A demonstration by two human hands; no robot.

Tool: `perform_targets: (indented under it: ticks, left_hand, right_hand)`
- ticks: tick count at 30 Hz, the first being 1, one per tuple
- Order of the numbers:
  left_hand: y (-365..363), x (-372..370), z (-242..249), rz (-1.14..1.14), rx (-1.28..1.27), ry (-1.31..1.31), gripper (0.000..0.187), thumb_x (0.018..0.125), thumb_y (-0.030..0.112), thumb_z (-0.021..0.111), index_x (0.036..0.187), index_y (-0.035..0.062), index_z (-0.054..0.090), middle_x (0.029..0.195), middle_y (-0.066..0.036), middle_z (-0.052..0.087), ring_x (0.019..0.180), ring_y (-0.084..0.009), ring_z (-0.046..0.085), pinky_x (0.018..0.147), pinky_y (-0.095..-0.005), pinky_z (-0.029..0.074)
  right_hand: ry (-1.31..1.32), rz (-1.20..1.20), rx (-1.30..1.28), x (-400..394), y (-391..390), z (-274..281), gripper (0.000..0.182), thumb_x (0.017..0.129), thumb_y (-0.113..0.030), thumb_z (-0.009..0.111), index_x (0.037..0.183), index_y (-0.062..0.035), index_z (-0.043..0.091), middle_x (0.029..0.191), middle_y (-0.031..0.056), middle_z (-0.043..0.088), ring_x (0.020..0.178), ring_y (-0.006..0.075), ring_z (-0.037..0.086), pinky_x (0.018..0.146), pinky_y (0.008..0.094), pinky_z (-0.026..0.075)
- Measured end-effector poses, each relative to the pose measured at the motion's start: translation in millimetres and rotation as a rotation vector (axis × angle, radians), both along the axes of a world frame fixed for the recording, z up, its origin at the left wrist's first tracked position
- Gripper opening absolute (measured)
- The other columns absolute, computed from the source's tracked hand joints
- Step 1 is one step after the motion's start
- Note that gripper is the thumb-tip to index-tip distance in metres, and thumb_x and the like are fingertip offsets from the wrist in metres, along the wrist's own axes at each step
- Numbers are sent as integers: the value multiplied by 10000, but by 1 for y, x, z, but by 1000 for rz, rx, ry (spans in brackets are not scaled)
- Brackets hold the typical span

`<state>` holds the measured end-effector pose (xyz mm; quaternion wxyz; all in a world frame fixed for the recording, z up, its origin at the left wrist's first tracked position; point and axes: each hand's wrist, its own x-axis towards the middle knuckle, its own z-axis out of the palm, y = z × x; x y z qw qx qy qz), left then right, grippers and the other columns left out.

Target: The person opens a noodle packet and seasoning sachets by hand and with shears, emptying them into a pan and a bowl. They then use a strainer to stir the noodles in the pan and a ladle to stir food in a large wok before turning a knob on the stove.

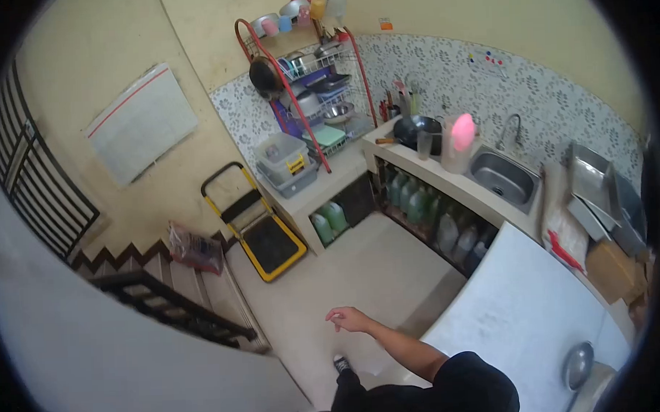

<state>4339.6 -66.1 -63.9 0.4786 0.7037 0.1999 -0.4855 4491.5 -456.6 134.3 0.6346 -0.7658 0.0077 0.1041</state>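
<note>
Right hand point(346, 319) hangs over the floor point(361, 270), fingers loosely curled, holding nothing, beside the white surface point(522, 308). Left hand is out of view. Sink point(500, 175) lies well beyond.

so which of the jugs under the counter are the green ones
The green jugs are the pair under the left counter section, beside the yellow hand cart. The jugs under the sink-side counter run from pale green-tinted to clear or grey.

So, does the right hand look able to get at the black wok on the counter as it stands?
Probably not from here: the right hand hangs over bare floor, well short of the wok on the far counter. Open floor lies between, so nothing blocks the way.
</note>
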Motion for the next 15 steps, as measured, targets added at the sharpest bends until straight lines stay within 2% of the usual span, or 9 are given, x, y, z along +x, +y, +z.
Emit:
perform_targets:
  ticks: [3, 5, 7, 8, 10, 11, 13, 14, 15]
  left_hand:
    - [-13, 118, -29, -81, 38, 56, 460, 887, 460, 502, 1235, 169, 580, 1065, -69, 630, 882, -218, 585, 767, -426, 475]
    - [-28, 206, -49, -208, 73, 143, 474, 886, 476, 498, 1244, 175, 574, 1090, -69, 628, 903, -224, 586, 784, -439, 472]
    - [-63, 299, -68, -498, 95, 269, 488, 884, 492, 495, 1253, 181, 568, 1115, -69, 627, 925, -230, 588, 800, -452, 469]
    - [-79, 339, -71, -448, 98, 299, 473, 884, 477, 508, 1260, 194, 554, 1162, -64, 599, 945, -235, 580, 813, -460, 466]
    - [-142, 418, -43, -468, 160, 311, 447, 884, 451, 531, 1255, 201, 548, 1196, -53, 575, 968, -232, 571, 816, -463, 469]
    - [-177, 455, -29, -542, 226, 291, 433, 884, 440, 542, 1242, 195, 556, 1185, -47, 578, 969, -224, 569, 805, -458, 474]
    - [-250, 532, -21, -630, 135, 160, 408, 882, 395, 561, 1231, 184, 558, 1168, -41, 585, 956, -226, 574, 784, -457, 479]
    - [-291, 568, -15, -676, 85, 98, 396, 881, 373, 571, 1225, 178, 560, 1159, -38, 588, 949, -227, 576, 773, -457, 481]
    - [-339, 604, -13, -634, 25, 43, 380, 883, 350, 569, 1215, 165, 565, 1115, -39, 606, 909, -222, 587, 763, -439, 487]
  right_hand:
    - [-100, -166, 145, 101, -41, -91, 202, 901, -211, 538, 1021, -91, 647, 714, 17, 601, 542, 94, 507, 483, 237, 419]
    - [61, -306, 133, 119, -76, -97, 212, 896, -256, 561, 999, -103, 665, 694, 7, 574, 521, 79, 472, 449, 229, 384]
    - [407, -533, 298, 119, -109, -149, 245, 897, -303, 558, 955, -91, 666, 676, 13, 548, 497, 84, 437, 411, 240, 354]
    - [397, -644, 385, 104, -127, -178, 251, 889, -296, 573, 962, -74, 666, 686, 47, 568, 501, 114, 457, 414, 264, 369]
    - [541, -810, 64, 72, -160, -234, 269, 885, -249, 568, 1039, -49, 660, 849, 124, 648, 576, 191, 553, 500, 332, 454]
    - [309, -622, -437, 31, -186, -337, 248, 877, -222, 560, 993, -30, 666, 867, 146, 654, 618, 210, 581, 536, 334, 469]
    - [703, -1182, 297, -2, -201, -283, 187, 862, -170, 579, 964, -35, 658, 826, 112, 643, 620, 217, 578, 537, 358, 468]
    - [741, -1356, 449, -37, -216, -348, 162, 875, -181, 574, 901, -42, 654, 769, 78, 618, 605, 208, 566, 517, 362, 453]
    - [771, -1452, 511, -62, -221, -355, 174, 865, -195, 577, 928, -48, 644, 768, 76, 611, 597, 208, 563, 508, 361, 448]
